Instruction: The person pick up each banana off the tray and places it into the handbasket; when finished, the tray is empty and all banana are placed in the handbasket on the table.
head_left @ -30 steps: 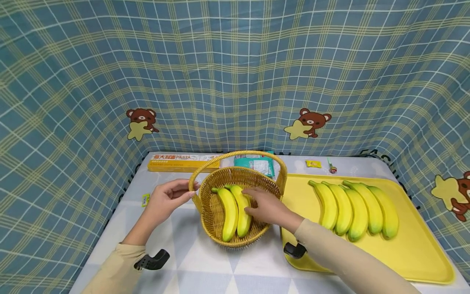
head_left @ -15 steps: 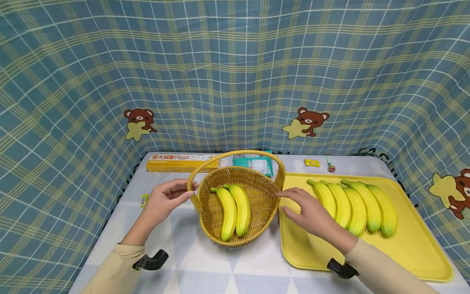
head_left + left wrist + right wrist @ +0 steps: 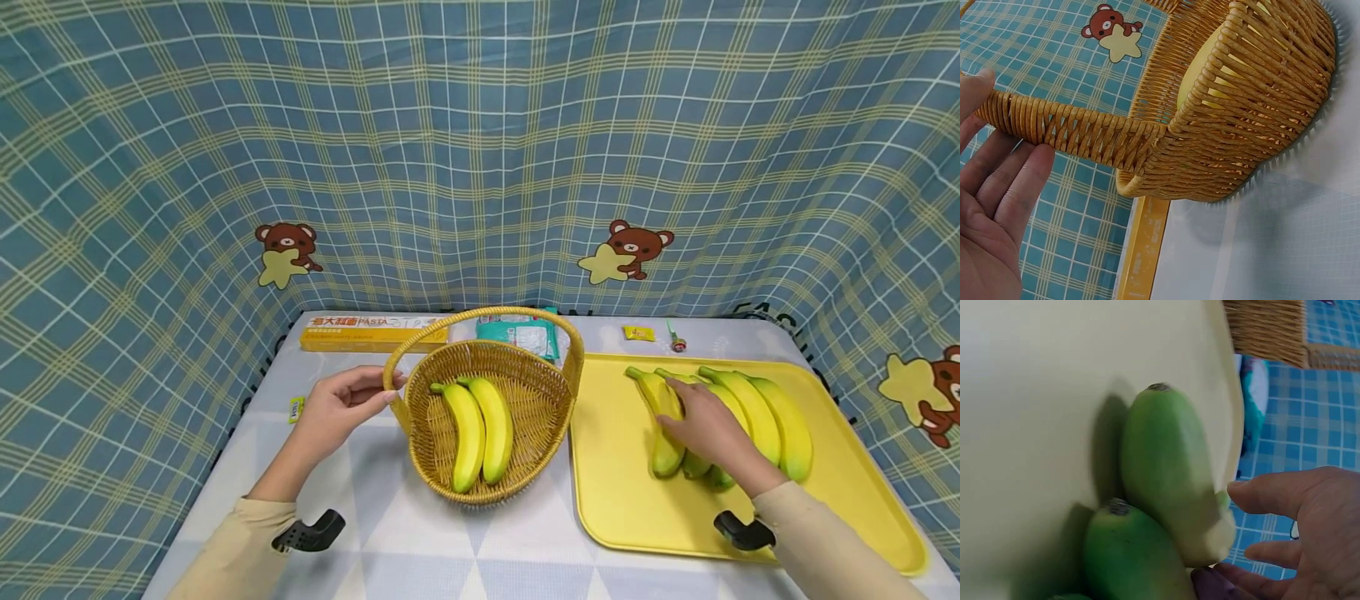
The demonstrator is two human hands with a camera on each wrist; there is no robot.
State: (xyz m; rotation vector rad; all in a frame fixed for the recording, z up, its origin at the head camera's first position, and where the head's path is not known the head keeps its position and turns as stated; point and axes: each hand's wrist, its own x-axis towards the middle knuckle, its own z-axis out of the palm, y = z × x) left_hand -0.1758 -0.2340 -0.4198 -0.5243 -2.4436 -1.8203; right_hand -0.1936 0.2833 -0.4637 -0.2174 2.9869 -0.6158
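Observation:
My left hand (image 3: 341,408) pinches the side of the arched handle of a wicker basket (image 3: 420,479); in the left wrist view its fingers lie under the handle (image 3: 1091,131) and the thumb on the other side. Two bananas (image 3: 468,437) lie side by side in the basket. On the yellow tray (image 3: 607,500), my right hand (image 3: 705,421) reaches over a row of bananas. It grips the leftmost banana (image 3: 663,446), thumb at one side and fingers between it and its neighbour. The right wrist view shows that banana's green end (image 3: 1163,434) still low over the tray.
Behind the basket lie a pasta box (image 3: 360,333) and a teal packet (image 3: 521,333). A yellow packet (image 3: 639,333) and a small item with a green stick (image 3: 677,340) are beyond the tray. A small green packet (image 3: 296,408) sits at left. A plaid curtain (image 3: 480,167) surrounds the table.
My right hand has gone from inside the basket, past its rim, right to the bananas on the tray. The leftmost banana there has shifted slightly. The left hand stays on the handle.

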